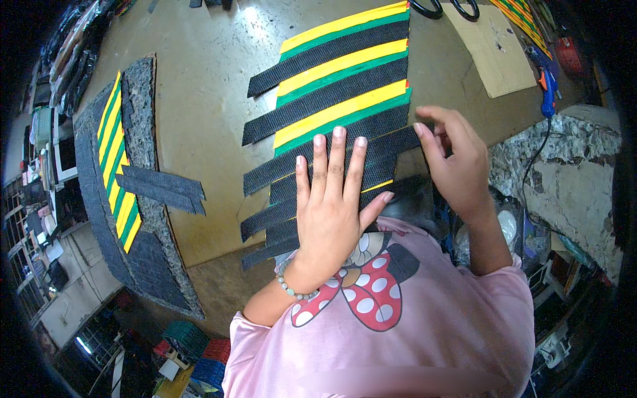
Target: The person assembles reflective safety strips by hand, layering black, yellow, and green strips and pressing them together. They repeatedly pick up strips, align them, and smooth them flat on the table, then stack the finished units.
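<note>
A panel of slanted strips lies on the table before me, with yellow strips (342,65), green strips (345,89) and black woven strips (332,109). My left hand (330,209) rests flat on its lower part, fingers stretched out over the black strips. At the panel's right edge, my right hand (458,159) has its fingers curled and its thumb on the end of a black strip (398,141). The fingers beneath that strip are partly hidden. Toward my body, the panel's near edge runs under my left hand and against my shirt.
At left stands a dark rough board (142,132) bearing a yellow-and-green striped piece (114,159) and loose black strips (166,187). At upper right are scissor handles (428,8), a cardboard sheet (491,53) and a blue glue gun (548,89) with a cord.
</note>
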The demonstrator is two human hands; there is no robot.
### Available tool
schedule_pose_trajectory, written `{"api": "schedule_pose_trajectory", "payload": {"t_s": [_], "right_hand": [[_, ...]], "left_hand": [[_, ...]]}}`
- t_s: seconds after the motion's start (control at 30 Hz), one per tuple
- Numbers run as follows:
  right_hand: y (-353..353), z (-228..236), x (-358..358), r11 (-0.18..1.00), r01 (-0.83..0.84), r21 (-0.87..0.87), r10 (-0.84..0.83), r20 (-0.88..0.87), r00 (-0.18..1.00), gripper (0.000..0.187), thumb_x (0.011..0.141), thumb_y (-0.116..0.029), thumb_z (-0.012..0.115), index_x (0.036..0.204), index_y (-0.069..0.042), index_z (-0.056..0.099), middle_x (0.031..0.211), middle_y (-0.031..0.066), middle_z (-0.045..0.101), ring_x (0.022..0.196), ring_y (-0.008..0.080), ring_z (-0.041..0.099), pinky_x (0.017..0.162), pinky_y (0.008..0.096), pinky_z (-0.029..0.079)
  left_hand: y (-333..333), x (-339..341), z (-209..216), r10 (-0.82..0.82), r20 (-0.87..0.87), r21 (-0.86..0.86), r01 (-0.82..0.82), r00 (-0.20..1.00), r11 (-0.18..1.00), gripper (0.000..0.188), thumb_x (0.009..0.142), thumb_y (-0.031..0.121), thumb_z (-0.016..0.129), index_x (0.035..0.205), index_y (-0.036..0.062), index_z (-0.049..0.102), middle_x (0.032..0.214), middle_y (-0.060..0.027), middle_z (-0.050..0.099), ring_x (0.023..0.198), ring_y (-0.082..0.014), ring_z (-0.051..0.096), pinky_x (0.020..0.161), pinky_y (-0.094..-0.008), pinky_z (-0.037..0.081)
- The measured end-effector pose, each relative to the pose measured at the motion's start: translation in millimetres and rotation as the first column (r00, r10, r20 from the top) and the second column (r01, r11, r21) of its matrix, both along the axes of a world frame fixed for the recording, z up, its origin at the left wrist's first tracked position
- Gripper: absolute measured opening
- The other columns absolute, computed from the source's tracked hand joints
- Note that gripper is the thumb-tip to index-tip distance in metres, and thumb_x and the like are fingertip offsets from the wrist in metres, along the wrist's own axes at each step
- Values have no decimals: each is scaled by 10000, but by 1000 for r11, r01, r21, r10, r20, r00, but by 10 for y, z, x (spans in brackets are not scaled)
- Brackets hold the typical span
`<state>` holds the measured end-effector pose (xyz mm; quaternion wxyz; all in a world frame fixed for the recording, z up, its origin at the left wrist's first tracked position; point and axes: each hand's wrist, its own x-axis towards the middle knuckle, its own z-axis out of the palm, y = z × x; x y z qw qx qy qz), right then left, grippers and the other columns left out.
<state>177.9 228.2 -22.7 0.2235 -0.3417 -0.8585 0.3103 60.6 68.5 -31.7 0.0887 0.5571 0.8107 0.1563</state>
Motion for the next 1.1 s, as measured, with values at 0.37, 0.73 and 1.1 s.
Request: {"api": "schedule_pose_trajectory", "payload": {"t_s": [0.37,0.73,1.1], "right_hand": [[-6,21,21,906,-108,409,50,151,987,286,876,-69,596,1161,-50,597,1019,159,582,923,333,589,788,416,472],[-519,-165,36,827,-412,383,291,336,896,496,820,-27,508,1306,68,498,1301,224,536,1231,375,515,1054,453,406],[-482,-177,79,812,-423,402,332,277,902,527,775,75,510,1289,-29,563,1272,207,531,1203,389,510,1032,463,406]], "left_hand": [[10,9,10,-3,-27,6,3,1000,1000,681,849,491,619,1439,202,439,1517,-212,309,1404,-404,282,1111,-546,240],[-123,-79,-24,-29,48,86,24,998,996,651,884,484,579,1423,149,438,1503,-194,340,1400,-364,304,1116,-522,256],[-1340,-1360,445,929,-58,18,-930,366,367,468,941,438,536,919,-5,688,781,-242,676,796,-407,671,734,-462,523]]}}
